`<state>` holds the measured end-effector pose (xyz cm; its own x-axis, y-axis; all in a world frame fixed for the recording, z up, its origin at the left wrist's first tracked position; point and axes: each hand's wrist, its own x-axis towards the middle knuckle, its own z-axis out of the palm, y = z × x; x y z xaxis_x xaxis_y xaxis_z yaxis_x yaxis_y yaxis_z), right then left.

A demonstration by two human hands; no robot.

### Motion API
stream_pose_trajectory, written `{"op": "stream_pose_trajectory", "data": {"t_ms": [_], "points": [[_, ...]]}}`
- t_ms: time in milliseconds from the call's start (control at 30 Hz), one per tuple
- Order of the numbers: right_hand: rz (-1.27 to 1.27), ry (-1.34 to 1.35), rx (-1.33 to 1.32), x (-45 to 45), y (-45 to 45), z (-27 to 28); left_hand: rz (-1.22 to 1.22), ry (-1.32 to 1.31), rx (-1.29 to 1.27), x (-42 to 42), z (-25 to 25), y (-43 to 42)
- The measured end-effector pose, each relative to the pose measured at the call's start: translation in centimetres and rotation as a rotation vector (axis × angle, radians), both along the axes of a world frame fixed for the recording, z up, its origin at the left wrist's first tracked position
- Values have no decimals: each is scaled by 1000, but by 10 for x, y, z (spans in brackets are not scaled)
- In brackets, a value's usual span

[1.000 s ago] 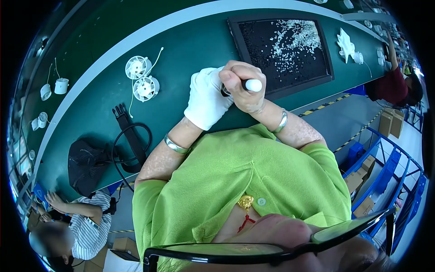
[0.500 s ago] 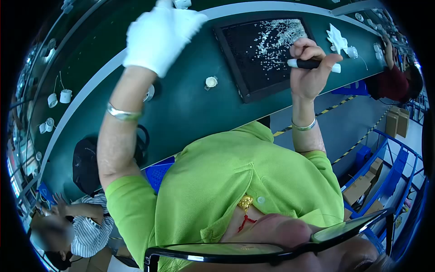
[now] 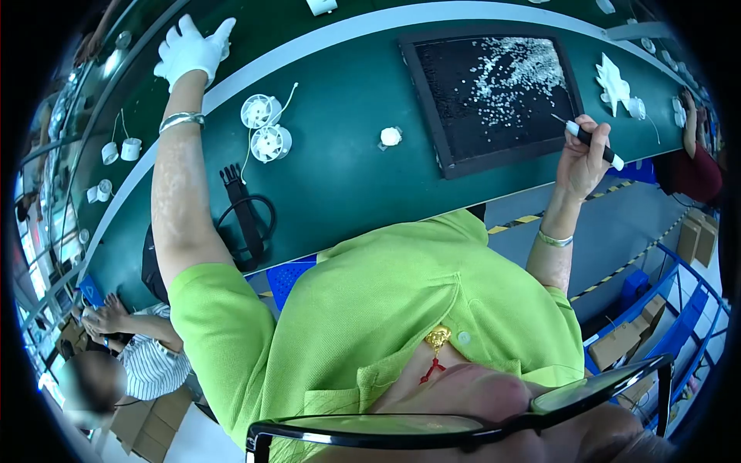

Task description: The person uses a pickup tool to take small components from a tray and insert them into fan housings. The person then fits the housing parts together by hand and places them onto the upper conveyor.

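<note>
Beyond white curved strip [image 3: 463,9], white-gloved left hand [image 3: 189,52] is standing wide open, seemingly empty; right hand [image 3: 580,163] is gripping black-and-white pen-shaped tool [image 3: 584,136] by black rectangular tray [image 3: 463,163]; tip best kept off small white pieces [image 3: 532,69].

One head-worn camera looks forward and down, glasses [image 3: 463,441] close at the bottom, green table [image 3: 340,193] farther off above.

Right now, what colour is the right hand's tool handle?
The tool handle is black with white ends; best in head view.
</note>
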<state>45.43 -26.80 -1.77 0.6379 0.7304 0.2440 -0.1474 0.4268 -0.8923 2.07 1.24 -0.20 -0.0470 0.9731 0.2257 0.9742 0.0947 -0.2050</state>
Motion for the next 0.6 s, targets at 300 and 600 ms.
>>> {"op": "stream_pose_trajectory", "data": {"t_ms": [300,600], "points": [[-309,-115,111,14,5,8,-189,18,-683,39,27,-120],[-472,-215,-142,32,-5,-2,-266,0,-242,38,32,-115]]}}
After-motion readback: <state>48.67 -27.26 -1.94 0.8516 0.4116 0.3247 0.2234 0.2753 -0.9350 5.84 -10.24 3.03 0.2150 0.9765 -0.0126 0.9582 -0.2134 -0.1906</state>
